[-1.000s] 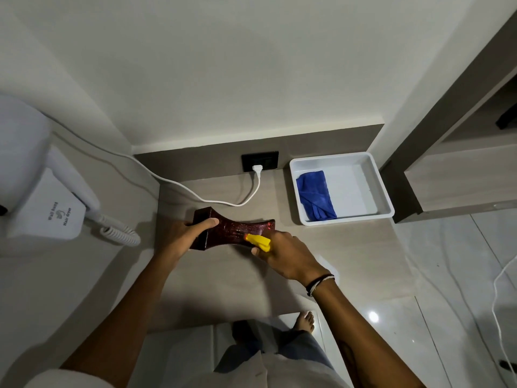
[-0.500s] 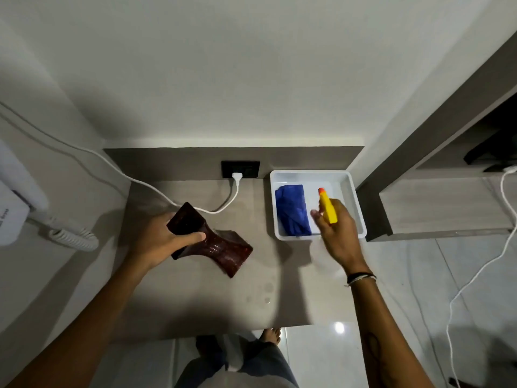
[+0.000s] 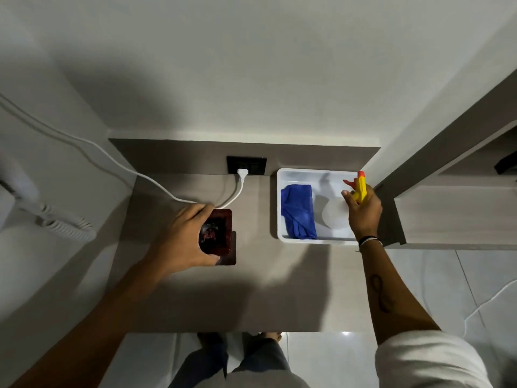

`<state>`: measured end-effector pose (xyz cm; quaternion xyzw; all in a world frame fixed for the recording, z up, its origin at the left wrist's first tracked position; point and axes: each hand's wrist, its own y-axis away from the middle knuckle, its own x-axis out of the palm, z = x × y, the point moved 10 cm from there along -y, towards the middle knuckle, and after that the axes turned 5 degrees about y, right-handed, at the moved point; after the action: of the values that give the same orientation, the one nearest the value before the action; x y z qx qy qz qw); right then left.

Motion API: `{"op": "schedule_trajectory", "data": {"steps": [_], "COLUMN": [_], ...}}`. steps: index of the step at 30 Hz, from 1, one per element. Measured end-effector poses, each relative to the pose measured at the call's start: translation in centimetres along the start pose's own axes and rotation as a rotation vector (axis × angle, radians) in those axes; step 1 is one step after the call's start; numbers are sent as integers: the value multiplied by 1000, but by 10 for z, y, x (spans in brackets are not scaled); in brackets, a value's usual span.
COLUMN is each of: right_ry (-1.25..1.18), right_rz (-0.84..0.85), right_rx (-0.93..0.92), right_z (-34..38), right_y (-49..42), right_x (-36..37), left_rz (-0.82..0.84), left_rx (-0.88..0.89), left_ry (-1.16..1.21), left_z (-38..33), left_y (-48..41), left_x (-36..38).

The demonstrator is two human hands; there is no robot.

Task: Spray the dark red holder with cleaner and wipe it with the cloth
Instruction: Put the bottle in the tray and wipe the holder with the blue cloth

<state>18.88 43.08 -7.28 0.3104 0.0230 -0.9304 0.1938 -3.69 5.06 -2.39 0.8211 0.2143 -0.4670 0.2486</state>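
The dark red holder [image 3: 221,236] stands upright on the grey counter [image 3: 251,289], seen from above. My left hand [image 3: 186,239] is wrapped around its left side. My right hand [image 3: 363,208] grips the spray bottle [image 3: 340,212], clear with a yellow and orange head, over the right half of the white tray [image 3: 279,191]. Whether the bottle touches the tray floor I cannot tell. A folded blue cloth [image 3: 298,214] lies in the tray's left half.
A white cable [image 3: 156,182] runs across the counter's back to a black wall socket [image 3: 246,165]. A white wall hair dryer with a coiled cord [image 3: 64,224] hangs at the left. A wooden cabinet [image 3: 447,214] borders the tray on the right.
My left hand turned the holder from lying tilted to standing upright. My right hand carried the spray bottle further right, over the tray.
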Motion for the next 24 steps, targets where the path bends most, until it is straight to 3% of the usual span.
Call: {"op": "schedule_trajectory", "data": {"steps": [2,4,7,8,9,11,13,15,19,24], "right_ry": [10,38,185,189,208,381,638,869,1003,1029], "right_rz": [31,-45,-364,-370,-288,40,377,541,622,577], "right_rx": [-7,-36,-355,-498,-608,-670,-578,-496,-449,-455], "right_z": [0,5,46,62,74,77,53,27,3,-6], "right_y": [-2,5,42,55,65,71,67,57,40,40], "right_x": [1,-8,-28,-17,5,70,130,160,181,187], "left_rz": [-10,-8,0,-2,-4,-9,-39,-50,-64,-85], "left_rx": [33,37,55,60,65,81,101,103,113,126], "left_ry": [-22,-29,-27,-24,-24,-42,-70,-82,-70,-44], "left_z": [-3,-2,-3,-4,-6,-9,-12,-12,-14,-15], "left_y": [-1,-2,-2,-2,-2,-1,1,3,3,1], "left_x": [3,4,5,5,5,7,7,7,7,11]}}
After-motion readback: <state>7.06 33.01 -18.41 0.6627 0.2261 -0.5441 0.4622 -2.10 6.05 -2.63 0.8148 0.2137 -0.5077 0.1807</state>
